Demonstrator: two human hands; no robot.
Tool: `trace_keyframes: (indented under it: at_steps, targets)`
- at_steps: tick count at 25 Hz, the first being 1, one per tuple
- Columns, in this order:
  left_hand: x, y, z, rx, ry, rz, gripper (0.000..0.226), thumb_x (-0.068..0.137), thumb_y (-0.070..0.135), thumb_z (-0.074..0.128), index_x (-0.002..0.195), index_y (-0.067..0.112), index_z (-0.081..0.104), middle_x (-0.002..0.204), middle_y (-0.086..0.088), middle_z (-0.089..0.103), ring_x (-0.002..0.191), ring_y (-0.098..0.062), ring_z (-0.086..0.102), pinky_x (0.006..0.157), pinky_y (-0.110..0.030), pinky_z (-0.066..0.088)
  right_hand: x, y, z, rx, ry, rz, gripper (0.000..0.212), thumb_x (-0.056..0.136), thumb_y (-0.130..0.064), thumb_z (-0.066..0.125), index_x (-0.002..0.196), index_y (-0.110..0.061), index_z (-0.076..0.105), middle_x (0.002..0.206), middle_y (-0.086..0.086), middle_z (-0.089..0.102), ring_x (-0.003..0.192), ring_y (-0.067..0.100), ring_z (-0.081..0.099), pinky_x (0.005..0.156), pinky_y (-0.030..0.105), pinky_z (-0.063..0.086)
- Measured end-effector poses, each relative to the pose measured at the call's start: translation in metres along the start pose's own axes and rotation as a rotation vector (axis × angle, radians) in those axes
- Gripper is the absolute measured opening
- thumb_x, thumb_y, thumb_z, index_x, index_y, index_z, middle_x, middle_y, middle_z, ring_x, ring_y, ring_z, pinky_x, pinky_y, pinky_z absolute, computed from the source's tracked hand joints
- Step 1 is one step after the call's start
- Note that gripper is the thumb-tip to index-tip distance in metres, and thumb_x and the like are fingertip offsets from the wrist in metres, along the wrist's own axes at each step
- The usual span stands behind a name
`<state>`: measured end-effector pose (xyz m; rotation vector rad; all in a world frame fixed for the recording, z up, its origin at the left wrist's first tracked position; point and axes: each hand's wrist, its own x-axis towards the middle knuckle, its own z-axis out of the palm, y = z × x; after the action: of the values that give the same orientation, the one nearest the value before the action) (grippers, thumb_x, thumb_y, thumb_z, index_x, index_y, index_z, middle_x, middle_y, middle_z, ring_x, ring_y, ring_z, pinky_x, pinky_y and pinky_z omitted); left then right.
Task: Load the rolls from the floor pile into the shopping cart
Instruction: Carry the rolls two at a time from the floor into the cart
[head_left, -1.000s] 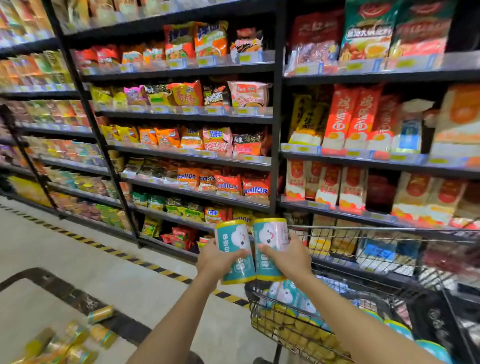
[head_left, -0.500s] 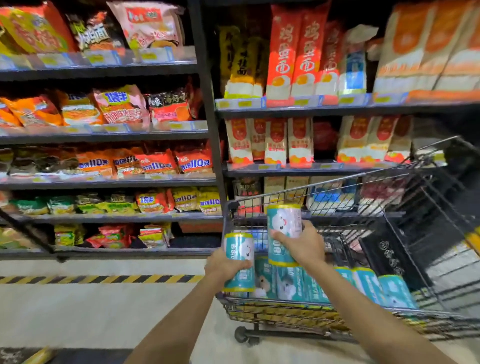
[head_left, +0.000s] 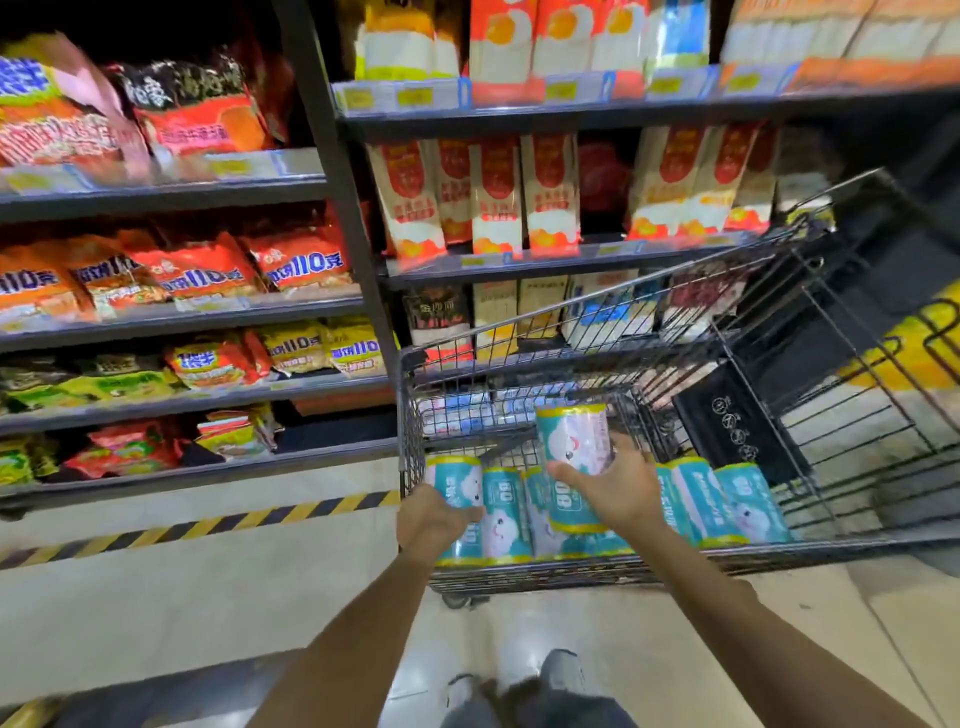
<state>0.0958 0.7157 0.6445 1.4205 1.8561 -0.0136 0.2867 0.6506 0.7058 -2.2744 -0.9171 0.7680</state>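
Fingers (head_left: 621, 447) of your right hand (head_left: 618, 486) are wrapping round the raised roll (head_left: 571, 441), thumb crossing its front. You are holding it upright, slightly tilted, over the middle of the shopping cart (head_left: 407, 415). Your left hand (head_left: 431, 519) is gripping the low roll (head_left: 453, 480) at the basket's near left corner, fingers curled onto its face. Whether that one is already resting on the basket floor I cannot tell. Just beside it the loaded rolls (head_left: 506, 512) are lying in a row along the near side, with more running on past your right wrist.

As I judge it, the risk is this: if you are releasing the raised roll from that height, it is landing on rounded, slick wrappers and may be rolling or bouncing instead of settling. The low roll is sitting close to the corner post, so a hurried release could be catching it on the wire and tipping it out.

Room is opening toward the far side of the basket, behind the row. The black seat flap (head_left: 727, 426) is closing off the right end. Shelving (head_left: 571, 118) is standing close behind the cart, and striped floor tape (head_left: 208, 526) is running off to your left.
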Motion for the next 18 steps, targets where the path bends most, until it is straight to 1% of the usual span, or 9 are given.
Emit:
trace_keyframes:
  at_steps: [2, 5, 7, 8, 10, 11, 12, 14, 18]
  targets:
    - [0.001, -0.005, 0.007, 0.003, -0.010, 0.016, 0.063, 0.064, 0.054, 0.081, 0.104, 0.009, 0.061, 0.101, -0.004, 0.067, 0.090, -0.020, 0.064, 0.071, -0.029, 0.050, 0.003, 0.005, 0.002, -0.023, -0.004, 0.006, 0.073, 0.061, -0.053, 0.084, 0.114, -0.010, 0.056, 0.104, 0.008, 0.068, 0.098, 0.029, 0.063, 0.083, 0.041, 0.053]
    - [0.002, -0.007, 0.010, 0.028, -0.002, 0.010, 0.067, 0.065, 0.057, 0.079, 0.107, 0.010, 0.059, 0.105, -0.004, 0.067, 0.094, -0.019, 0.065, 0.066, -0.026, 0.046, 0.002, 0.008, 0.004, -0.042, -0.012, 0.008, 0.071, 0.062, -0.053, 0.083, 0.111, -0.011, 0.056, 0.098, 0.004, 0.066, 0.093, 0.027, 0.063, 0.081, 0.040, 0.053]
    - [0.004, -0.007, 0.012, 0.048, 0.015, 0.009, 0.073, 0.067, 0.057, 0.077, 0.116, 0.008, 0.053, 0.112, -0.006, 0.065, 0.099, -0.021, 0.064, 0.071, -0.027, 0.047, 0.001, 0.011, 0.006, -0.051, -0.003, 0.016, 0.070, 0.062, -0.053, 0.083, 0.111, -0.012, 0.055, 0.100, 0.005, 0.066, 0.092, 0.027, 0.064, 0.080, 0.042, 0.053]
    - [0.002, -0.006, 0.014, 0.065, 0.027, 0.015, 0.079, 0.071, 0.055, 0.076, 0.125, 0.006, 0.046, 0.118, -0.008, 0.061, 0.106, -0.023, 0.061, 0.075, -0.028, 0.048, 0.001, 0.013, 0.007, -0.053, -0.001, 0.025, 0.070, 0.062, -0.053, 0.083, 0.112, -0.012, 0.055, 0.100, 0.005, 0.066, 0.092, 0.026, 0.064, 0.079, 0.043, 0.054]
    - [-0.001, -0.006, 0.020, 0.083, 0.053, 0.047, 0.095, 0.077, 0.052, 0.071, 0.144, 0.005, 0.023, 0.131, -0.012, 0.053, 0.117, -0.027, 0.055, 0.085, -0.032, 0.048, 0.000, 0.015, 0.005, -0.061, -0.005, 0.028, 0.070, 0.062, -0.053, 0.083, 0.112, -0.012, 0.054, 0.099, 0.004, 0.065, 0.090, 0.025, 0.064, 0.078, 0.043, 0.055]
    - [-0.002, -0.008, 0.022, 0.092, 0.057, 0.061, 0.099, 0.079, 0.051, 0.069, 0.148, 0.005, 0.014, 0.133, -0.012, 0.051, 0.119, -0.028, 0.054, 0.087, -0.034, 0.048, -0.001, 0.016, 0.005, -0.065, -0.005, 0.030, 0.070, 0.063, -0.052, 0.083, 0.112, -0.012, 0.053, 0.097, 0.003, 0.064, 0.090, 0.025, 0.064, 0.078, 0.043, 0.055]
    - [-0.003, -0.009, 0.022, 0.109, 0.067, 0.078, 0.101, 0.081, 0.051, 0.068, 0.149, 0.006, 0.010, 0.134, -0.012, 0.051, 0.119, -0.028, 0.054, 0.087, -0.033, 0.048, -0.002, 0.017, 0.004, -0.068, -0.004, 0.035, 0.070, 0.063, -0.053, 0.082, 0.112, -0.012, 0.052, 0.096, 0.002, 0.063, 0.090, 0.025, 0.064, 0.078, 0.043, 0.055]
    - [-0.002, -0.008, 0.021, 0.172, 0.082, 0.090, 0.101, 0.080, 0.053, 0.068, 0.149, 0.004, 0.011, 0.131, -0.009, 0.055, 0.117, -0.025, 0.056, 0.086, -0.031, 0.048, -0.003, 0.018, 0.003, -0.077, 0.008, 0.032, 0.071, 0.064, -0.053, 0.082, 0.113, -0.012, 0.051, 0.096, 0.001, 0.061, 0.089, 0.024, 0.063, 0.077, 0.042, 0.055]
    - [-0.001, -0.005, 0.018, 0.234, 0.084, 0.081, 0.094, 0.078, 0.052, 0.070, 0.143, 0.002, 0.025, 0.129, -0.008, 0.056, 0.117, -0.023, 0.056, 0.085, -0.029, 0.049, -0.004, 0.020, 0.004, -0.065, 0.006, 0.028, 0.073, 0.062, -0.053, 0.082, 0.115, -0.013, 0.051, 0.101, 0.004, 0.065, 0.093, 0.026, 0.064, 0.081, 0.046, 0.055]
